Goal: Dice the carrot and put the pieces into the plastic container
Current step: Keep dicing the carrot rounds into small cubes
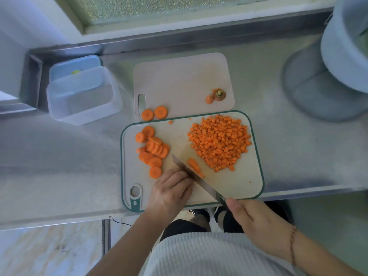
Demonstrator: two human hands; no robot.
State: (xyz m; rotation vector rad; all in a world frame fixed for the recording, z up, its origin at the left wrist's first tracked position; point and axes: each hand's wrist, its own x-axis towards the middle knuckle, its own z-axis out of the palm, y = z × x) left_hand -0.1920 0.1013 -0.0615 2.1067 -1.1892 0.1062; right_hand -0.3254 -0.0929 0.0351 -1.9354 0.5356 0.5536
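On the green-rimmed cutting board (247, 188) a large heap of diced carrot (219, 142) lies at the right, and several round carrot slices (153, 150) lie at the left. My right hand (256, 222) grips the handle of a knife (191, 174), whose blade slants across the board. Beside the blade lie a few carrot strips (194, 166). My left hand (171, 190) rests on the board with curled fingers against the blade's left side; what lies under them is hidden. The clear plastic container (83, 96) stands at the far left with nothing in it.
A second pale board (179, 80) lies behind, carrying two slices (154, 113) and the carrot end scraps (216, 95). A blue lid (73, 65) sits behind the container. A large pale blue vessel (334, 62) stands at the right. The steel counter's front edge runs near my body.
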